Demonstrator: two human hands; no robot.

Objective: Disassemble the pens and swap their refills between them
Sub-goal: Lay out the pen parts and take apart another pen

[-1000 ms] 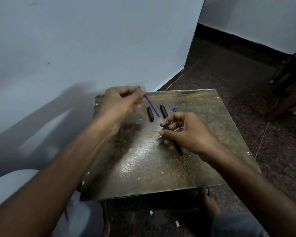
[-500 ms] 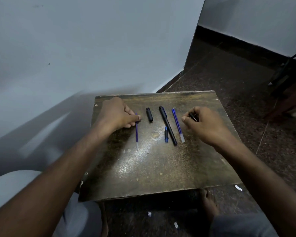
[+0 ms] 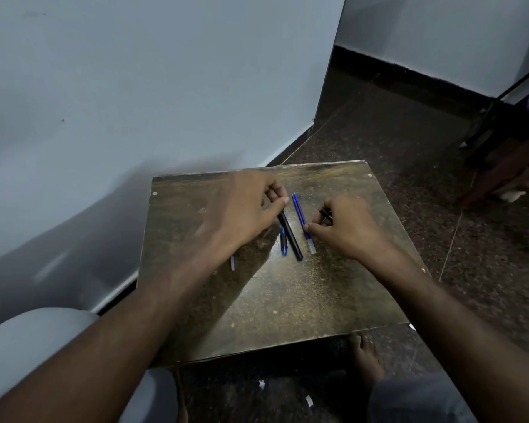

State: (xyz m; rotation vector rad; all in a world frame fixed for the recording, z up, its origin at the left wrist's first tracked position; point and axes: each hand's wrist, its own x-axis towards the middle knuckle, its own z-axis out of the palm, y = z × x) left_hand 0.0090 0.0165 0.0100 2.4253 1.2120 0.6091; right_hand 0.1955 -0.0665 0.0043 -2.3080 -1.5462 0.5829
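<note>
Pen parts lie scattered across the far half of a worn, brownish desk [image 3: 287, 294] that stands against a pale wall [image 3: 135, 87] on a dark speckled floor [image 3: 409, 132]. The left hand [image 3: 242, 209] is blurred; it hangs over the far left part of the desk with its thumb and forefinger brought together at the far end of a black pen barrel [image 3: 290, 236], which lies on the desk and runs toward the person. Whether those fingers actually pinch the barrel or only touch it cannot be told through the blur. Just left of the barrel's near half lies a short blue piece [image 3: 284, 242], close alongside it. To the right of the barrel lies a blue refill [image 3: 300, 215] with a clear near end, roughly parallel to the barrel and a little apart from it. The right hand [image 3: 345, 227] rests on the desk beside this refill, its thumb tip touching the refill's near part, while its curled fingers hold a small black pen piece [image 3: 326, 213] that sticks out at the far side of the hand. A second thin refill [image 3: 232, 264] shows only its pale near tip below the left wrist; the rest is hidden by the arm. A bare foot [image 3: 364, 358] rests on the floor beneath the near right corner of the desk.
</note>
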